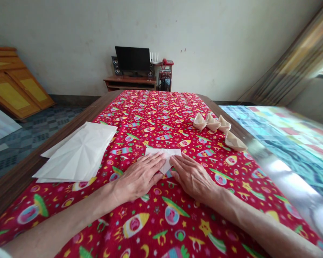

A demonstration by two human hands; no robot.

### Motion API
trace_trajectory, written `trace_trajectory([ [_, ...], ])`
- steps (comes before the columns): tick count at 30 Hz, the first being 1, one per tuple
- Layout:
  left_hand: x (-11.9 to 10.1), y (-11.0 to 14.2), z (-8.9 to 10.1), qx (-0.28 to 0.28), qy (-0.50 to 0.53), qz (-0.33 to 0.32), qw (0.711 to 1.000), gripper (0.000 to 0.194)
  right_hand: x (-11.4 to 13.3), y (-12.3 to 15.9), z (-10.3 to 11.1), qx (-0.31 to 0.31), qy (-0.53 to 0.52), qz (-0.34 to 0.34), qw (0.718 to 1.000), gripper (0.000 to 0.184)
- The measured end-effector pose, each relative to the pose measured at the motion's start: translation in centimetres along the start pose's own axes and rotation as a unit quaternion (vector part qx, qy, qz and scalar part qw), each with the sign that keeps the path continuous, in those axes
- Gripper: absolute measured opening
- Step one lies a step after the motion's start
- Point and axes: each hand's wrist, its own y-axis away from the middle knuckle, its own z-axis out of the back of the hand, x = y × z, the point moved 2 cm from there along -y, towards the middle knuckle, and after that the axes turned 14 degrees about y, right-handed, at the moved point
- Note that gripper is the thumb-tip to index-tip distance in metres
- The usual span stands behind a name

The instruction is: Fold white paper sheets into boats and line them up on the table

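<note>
A small folded piece of white paper (164, 151) lies flat on the red patterned cloth (156, 222), its lower end coming to a point between my hands. My left hand (141, 175) rests on the paper's left part with its fingers stretched out flat. On the right part, my right hand (191, 175) lies with straight fingers pressing down. The fingers of both hands cover much of the paper. Off to the left is a stack of white paper sheets (82, 152), the top one creased in a star pattern. Several folded paper boats (235, 141) stand at the right.
The cloth covers a dark wooden table (5, 193). Beyond its far end, a monitor (133, 59) stands on a low brown stand (131, 79) against the wall. A yellow and brown cabinet (17, 82) is at the left. A bed with a patterned cover (293, 132) adjoins the right side.
</note>
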Motion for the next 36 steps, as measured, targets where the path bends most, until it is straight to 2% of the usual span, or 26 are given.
trace_trajectory([
  [8, 1.5, 2.2, 0.4, -0.013, -0.017, 0.016, 1.000, 0.045, -1.7, 0.2, 0.4, 0.000, -0.033, -0.032, 0.999, 0.024],
  [12, 2.1, 3.2, 1.0, -0.022, -0.012, 0.026, 0.999, 0.043, -1.9, 0.0, 0.2, 0.022, -0.016, -0.037, 0.999, 0.026],
  [14, 2.5, 3.1, 1.4, -0.054, -0.003, 0.035, 0.998, 0.038, -2.0, -0.4, 0.1, 0.031, -0.003, -0.036, 0.999, 0.029],
  [17, 3.5, 1.5, 2.0, -0.121, 0.011, 0.059, 0.991, 0.029, -2.2, -1.3, -0.6, 0.029, 0.032, -0.051, 0.998, 0.033],
  [21, 5.0, -1.9, 1.8, -0.115, 0.056, 0.095, 0.987, 0.017, -3.0, -2.3, -1.9, 0.007, 0.012, -0.103, 0.995, 0.025],
  [25, 6.1, -3.6, 1.5, -0.090, 0.042, 0.109, 0.989, 0.042, -3.9, -2.2, -2.8, -0.020, -0.079, -0.160, 0.984, 0.019],
  [30, 6.3, -3.7, 2.0, -0.033, 0.095, 0.164, 0.981, 0.042, -4.3, -2.0, -3.2, -0.034, -0.115, -0.167, 0.979, 0.043],
  [36, 6.0, -4.0, 2.4, 0.015, 0.207, 0.269, 0.941, 0.028, -4.7, -2.5, -2.9, 0.028, -0.133, -0.187, 0.973, 0.058],
])
